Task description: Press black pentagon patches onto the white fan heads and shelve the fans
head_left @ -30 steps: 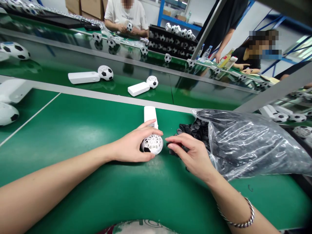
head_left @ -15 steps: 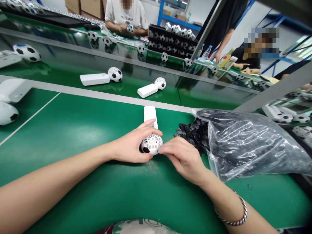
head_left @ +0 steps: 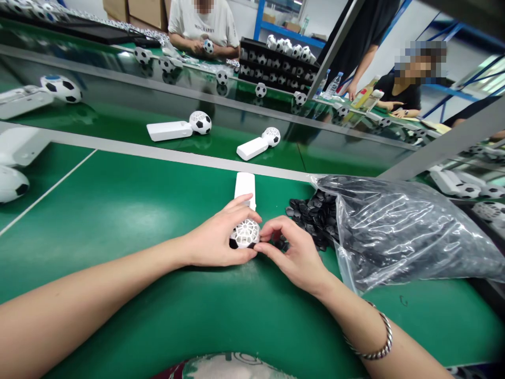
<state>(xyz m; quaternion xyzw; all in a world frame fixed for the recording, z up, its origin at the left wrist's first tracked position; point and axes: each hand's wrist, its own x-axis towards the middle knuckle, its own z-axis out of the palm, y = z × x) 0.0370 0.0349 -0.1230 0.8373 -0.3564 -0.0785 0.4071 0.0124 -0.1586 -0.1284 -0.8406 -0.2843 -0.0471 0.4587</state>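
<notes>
A white handheld fan [head_left: 245,185] with a soccer-ball head [head_left: 247,231] lies on the green table, its handle pointing away from me. The head has an open white grille on top and black patches on its side. My left hand [head_left: 221,234] is closed around the head from the left, thumb in front and fingers behind. At the head's right edge, my right hand [head_left: 294,252] has thumb and forefinger drawn together against its side. Anything between those fingertips is too small to make out. A pile of black plastic pieces [head_left: 315,216] lies beyond the right hand.
The pile spills from a clear plastic bag [head_left: 410,237] on the right. Behind a grey rail [head_left: 158,154], more fans [head_left: 171,130] lie on a green belt. Across it stands a black rack [head_left: 272,68] of balls, and a co-worker [head_left: 203,31] holds a ball.
My right thumb and forefinger have spread into a rounder pinch at the ball's side, and my left thumb has shifted right. The fans on the nearer belt have moved right.
</notes>
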